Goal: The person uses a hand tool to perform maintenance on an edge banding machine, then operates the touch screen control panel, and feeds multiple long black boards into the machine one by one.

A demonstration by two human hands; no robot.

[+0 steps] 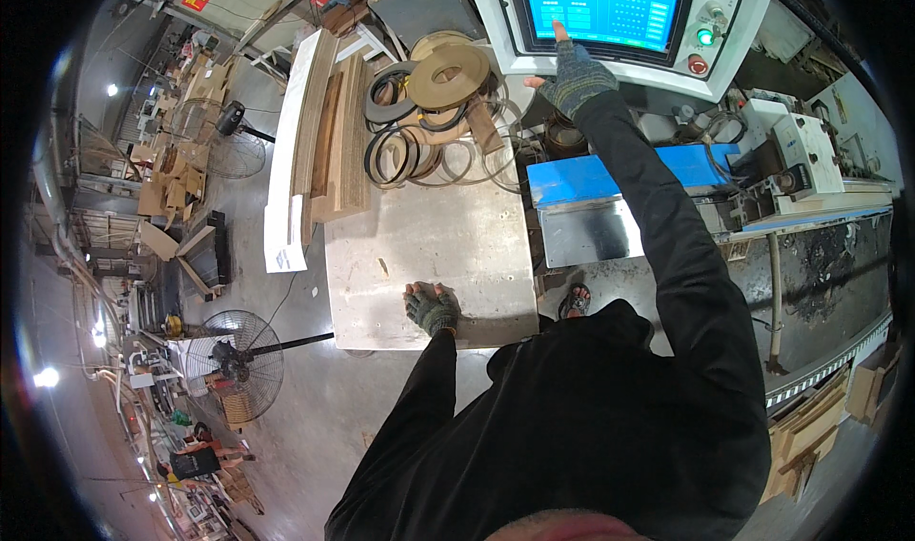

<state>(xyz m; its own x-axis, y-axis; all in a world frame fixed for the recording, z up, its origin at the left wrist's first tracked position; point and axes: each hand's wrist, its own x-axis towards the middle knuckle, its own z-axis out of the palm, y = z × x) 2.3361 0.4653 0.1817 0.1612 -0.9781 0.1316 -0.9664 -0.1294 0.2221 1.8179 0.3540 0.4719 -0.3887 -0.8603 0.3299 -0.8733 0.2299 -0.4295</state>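
Note:
My right hand point(585, 76), in a grey fingerless knit glove, reaches up to a control panel point(504, 58) in a white housing. Its index fingertip is at the lit blue touchscreen point(600, 12), the thumb is held apart, and it holds nothing. A green lit button point(705, 37) and a red emergency-stop button point(698, 64) sit right of the screen. My left hand point(433, 311), gloved alike, rests palm down near the front edge of a pale worktable point(429, 244), with nothing in it. Rolls of edge banding point(449, 76) and loose coils point(392, 156) lie at the table's far end.
Stacked long boards point(343, 140) lie along the table's left side, a white strip point(286, 233) overhanging it. Pedestal fans point(239, 366) stand on the left. A blue-topped machine bed point(572, 180) runs to the right. Another person point(196, 462) is far off at lower left.

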